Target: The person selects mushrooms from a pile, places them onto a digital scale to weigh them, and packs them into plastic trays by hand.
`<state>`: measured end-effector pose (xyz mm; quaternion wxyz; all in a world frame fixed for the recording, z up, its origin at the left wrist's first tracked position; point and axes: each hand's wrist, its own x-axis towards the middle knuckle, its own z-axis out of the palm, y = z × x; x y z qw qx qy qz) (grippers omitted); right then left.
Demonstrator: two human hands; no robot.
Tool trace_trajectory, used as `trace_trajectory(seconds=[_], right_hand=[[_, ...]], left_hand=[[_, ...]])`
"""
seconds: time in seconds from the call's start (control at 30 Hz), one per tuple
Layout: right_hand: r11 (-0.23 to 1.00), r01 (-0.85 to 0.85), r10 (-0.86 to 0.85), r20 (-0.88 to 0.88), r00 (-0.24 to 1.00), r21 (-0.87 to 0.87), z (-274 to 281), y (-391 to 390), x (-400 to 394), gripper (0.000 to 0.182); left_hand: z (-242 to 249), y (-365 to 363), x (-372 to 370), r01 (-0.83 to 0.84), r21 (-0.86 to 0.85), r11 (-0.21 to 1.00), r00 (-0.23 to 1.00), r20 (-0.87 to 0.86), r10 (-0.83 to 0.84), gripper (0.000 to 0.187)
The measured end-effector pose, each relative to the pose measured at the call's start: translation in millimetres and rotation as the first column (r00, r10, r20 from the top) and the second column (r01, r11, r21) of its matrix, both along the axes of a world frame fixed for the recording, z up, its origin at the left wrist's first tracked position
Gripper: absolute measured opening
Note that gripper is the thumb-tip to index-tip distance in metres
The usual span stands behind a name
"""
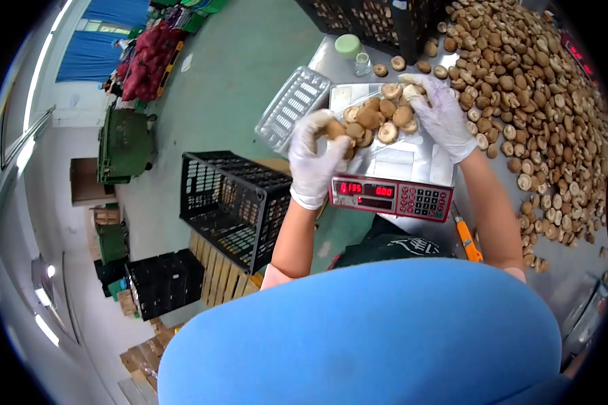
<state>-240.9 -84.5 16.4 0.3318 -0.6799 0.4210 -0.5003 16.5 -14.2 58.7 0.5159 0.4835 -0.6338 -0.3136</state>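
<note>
A small heap of brown-capped mushrooms [368, 118] lies on the metal pan of a red-framed digital scale [392, 199], whose display shows red digits. My left hand [311, 162], in a white glove, curls around a mushroom [336, 129] at the left side of the heap. On the opposite side my right hand [444, 116], gloved too, has its thumb and fingers closed on a pale mushroom [413, 92]. Just left of the pan a clear plastic tray [292, 108] with slots sits tilted, close to my left fingers.
A large pile of loose mushrooms [520, 88] covers the table's right side. Behind the scale stand a black crate [405, 30] and a green-lidded jar [348, 46]. An orange-handled cutter [466, 239] lies right of the scale. Another black crate [236, 202] rests on a pallet at left.
</note>
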Motion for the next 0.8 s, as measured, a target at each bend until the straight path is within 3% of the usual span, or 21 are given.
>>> trace_trajectory(seconds=[0.07, 0.13, 0.23, 0.27, 0.37, 0.43, 0.47, 0.53, 0.57, 0.73, 0.8], right_hand=[[0.995, -0.006, -0.006, 0.124, 0.992, 0.102, -3, -6, 7, 0.033], [0.993, 0.093, -0.099, 0.094, 0.991, 0.068, -7, -10, 10, 0.031], [0.984, 0.176, -0.176, 0.024, 0.984, -0.003, 0, -8, 20, 0.029], [0.968, 0.226, -0.24, -0.133, 0.962, -0.113, 1, -7, 22, 0.029], [0.953, 0.252, -0.283, -0.203, 0.938, -0.166, -9, -1, 31, 0.032], [0.986, 0.162, -0.158, -0.413, 0.897, -0.026, -16, 5, 24, 0.034], [0.986, 0.162, -0.158, -0.417, 0.895, -0.027, -19, 5, 22, 0.034], [0.98, 0.184, -0.163, -0.226, 0.96, 0.075, -24, 8, 21, 0.037], [0.989, 0.145, -0.136, -0.176, 0.975, 0.041, -27, 7, 20, 0.042], [0.992, 0.126, -0.12, -0.198, 0.973, 0.021, -21, 13, 18, 0.053], [0.965, 0.15, -0.113, -0.177, 0.978, 0.214, -18, 17, 10, 0.058]], left_hand=[[-8, -9, -14, 0.087, -0.237, 0.968, 0.945, 0.327, -0.005, 0.048], [-22, -23, -28, 0.204, -0.448, 0.871, 0.812, 0.574, 0.105, 0.052], [-42, -31, -41, 0.283, -0.31, 0.908, 0.57, 0.816, 0.101, 0.05], [-46, -29, -44, 0.292, -0.255, 0.922, 0.519, 0.852, 0.071, 0.051], [-44, -26, -39, 0.317, -0.252, 0.914, 0.564, 0.825, 0.032, 0.052], [-43, -26, -39, 0.312, -0.253, 0.916, 0.607, 0.795, 0.013, 0.052], [-44, -25, -40, 0.309, -0.233, 0.922, 0.59, 0.807, 0.006, 0.054], [-44, -22, -40, 0.301, -0.189, 0.935, 0.553, 0.833, -0.01, 0.06], [-47, -22, -40, 0.321, -0.201, 0.926, 0.501, 0.865, 0.014, 0.065], [-42, -18, -43, 0.261, -0.223, 0.939, 0.556, 0.83, 0.042, 0.071], [-36, -16, -40, 0.189, -0.178, 0.966, 0.647, 0.762, 0.013, 0.079]])
